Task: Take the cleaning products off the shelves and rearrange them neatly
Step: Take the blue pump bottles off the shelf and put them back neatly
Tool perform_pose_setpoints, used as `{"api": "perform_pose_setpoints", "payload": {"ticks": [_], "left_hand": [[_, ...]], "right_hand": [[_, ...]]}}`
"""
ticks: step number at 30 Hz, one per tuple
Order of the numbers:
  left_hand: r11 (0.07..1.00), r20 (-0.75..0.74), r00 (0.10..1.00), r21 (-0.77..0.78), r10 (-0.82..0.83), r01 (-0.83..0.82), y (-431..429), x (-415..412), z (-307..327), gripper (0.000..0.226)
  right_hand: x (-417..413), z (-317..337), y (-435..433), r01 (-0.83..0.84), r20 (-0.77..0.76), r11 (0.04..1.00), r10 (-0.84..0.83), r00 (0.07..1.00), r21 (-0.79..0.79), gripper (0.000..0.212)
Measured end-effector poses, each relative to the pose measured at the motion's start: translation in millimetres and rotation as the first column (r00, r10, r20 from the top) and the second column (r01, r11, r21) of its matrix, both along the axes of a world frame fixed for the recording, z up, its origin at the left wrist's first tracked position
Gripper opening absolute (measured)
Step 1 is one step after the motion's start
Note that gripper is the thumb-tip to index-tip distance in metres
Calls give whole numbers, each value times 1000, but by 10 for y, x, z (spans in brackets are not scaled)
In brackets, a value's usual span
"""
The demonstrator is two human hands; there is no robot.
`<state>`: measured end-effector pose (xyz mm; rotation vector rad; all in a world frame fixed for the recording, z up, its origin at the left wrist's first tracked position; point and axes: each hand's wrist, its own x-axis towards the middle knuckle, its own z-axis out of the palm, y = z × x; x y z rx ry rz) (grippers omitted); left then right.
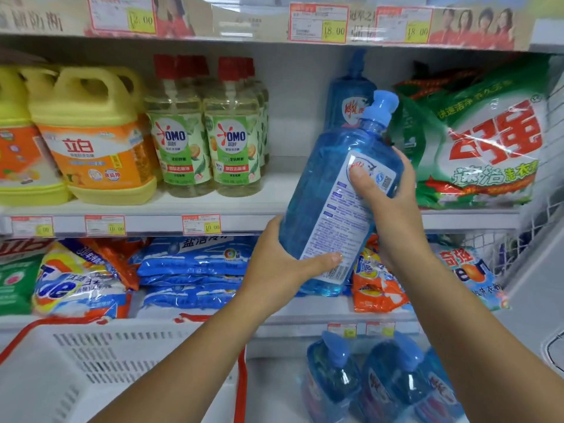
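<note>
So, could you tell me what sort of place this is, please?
Most likely a shop's cleaning-goods aisle: price tags line the shelf edge, identical OMO bottles and detergent bags are stocked on it, and a white basket waits below. The left hand and right hand hold a blue bottle.

Bright, even light, seemingly from overhead; soft shadow under the top shelf. Glare on the green detergent bag. Edges bend and blur.

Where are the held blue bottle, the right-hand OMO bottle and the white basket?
blue pump bottle [314,184], head view, clear body left of its label.
right OMO bottle [233,148], head view, front label.
white basket [76,361], head view, slotted wall.
</note>
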<state>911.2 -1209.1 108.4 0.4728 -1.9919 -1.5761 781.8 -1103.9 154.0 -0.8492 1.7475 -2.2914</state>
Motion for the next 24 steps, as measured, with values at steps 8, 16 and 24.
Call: {"api": "perform_pose_setpoints", "payload": {"ticks": [8,16,24], "left_hand": [[880,-39,923,286,-384,378,-151,9,-94,75],[995,-76,994,-67,-85,80,48,17,-139,84],[931,63,932,102,-357,350,-129,-2,-59,96]], "right_hand": [[-31,47,79,-82,24,992,85,996,-96,65],[13,1,12,-55,-106,990,69,992,128,116],[-144,-15,137,-240,-28,968,238,971,-71,82]]}}
